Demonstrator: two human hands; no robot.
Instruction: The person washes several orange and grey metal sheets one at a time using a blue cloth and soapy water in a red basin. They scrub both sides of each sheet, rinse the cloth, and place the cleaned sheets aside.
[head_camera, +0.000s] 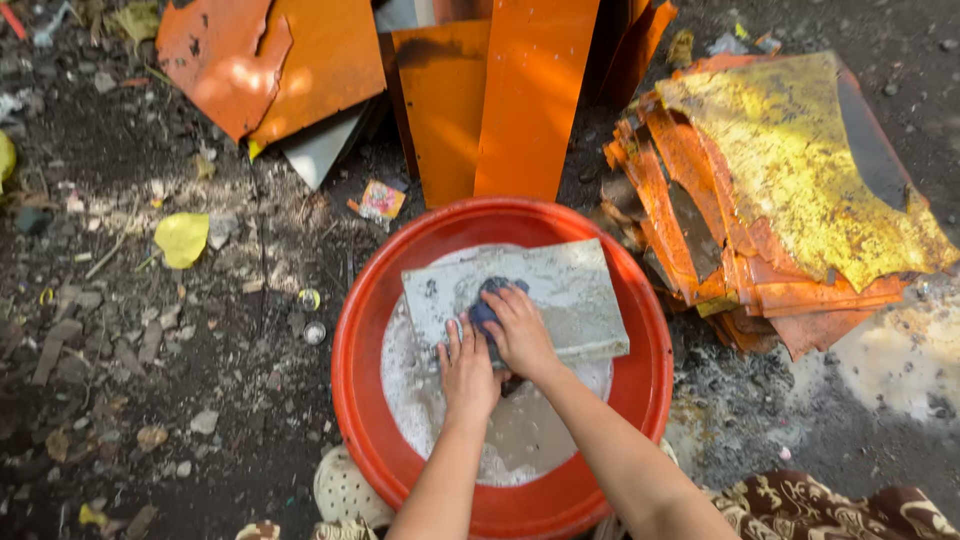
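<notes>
A round red basin of foamy grey water sits on the ground in front of me. A flat grey rectangular sheet lies across it, wet and soapy. My right hand presses a dark blue scrubbing cloth onto the sheet near its front edge. My left hand rests with spread fingers on the sheet's front edge, just left of the cloth, holding it steady.
A stack of orange, yellow-stained sheets lies to the right. More orange panels lean behind the basin and at the back left. Dirt ground with stones and yellow leaves spreads left. Patterned fabric shows at bottom right.
</notes>
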